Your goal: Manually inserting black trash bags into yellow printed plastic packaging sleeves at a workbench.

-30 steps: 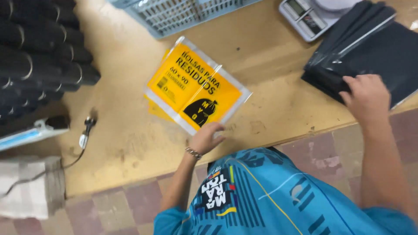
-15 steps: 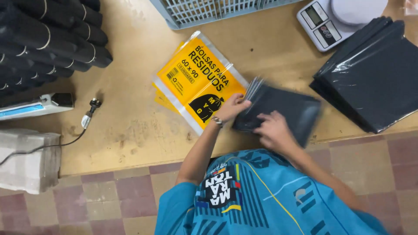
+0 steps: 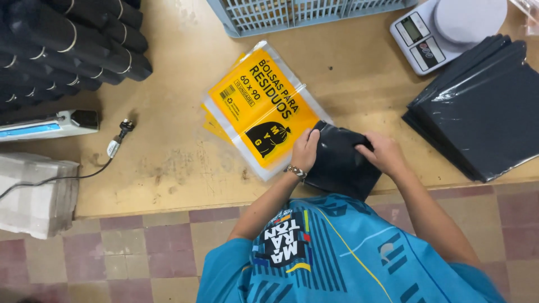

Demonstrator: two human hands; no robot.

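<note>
A folded black plastic bag [image 3: 341, 163] lies at the near edge of the wooden table [image 3: 168, 112]. My left hand [image 3: 306, 148] grips its left side and my right hand [image 3: 383, 152] grips its right side. Just to the left lies a clear pouch with a yellow printed label [image 3: 255, 106], flat on the table, its lower corner under my left hand. A stack of flat black bags [image 3: 483, 109] sits to the right, apart from my hands.
Rolls of black bags with rubber bands [image 3: 62, 45] are piled at the far left. A blue plastic basket [image 3: 297, 14] and a white scale [image 3: 443, 31] stand at the back. A heat sealer [image 3: 48, 124], a plug and cord [image 3: 115, 146] and a white stack [image 3: 36, 193] sit at left.
My right hand left the stack at the right and brought a black bag to the table's near edge. Both hands have folded it smaller beside the yellow pouch.
</note>
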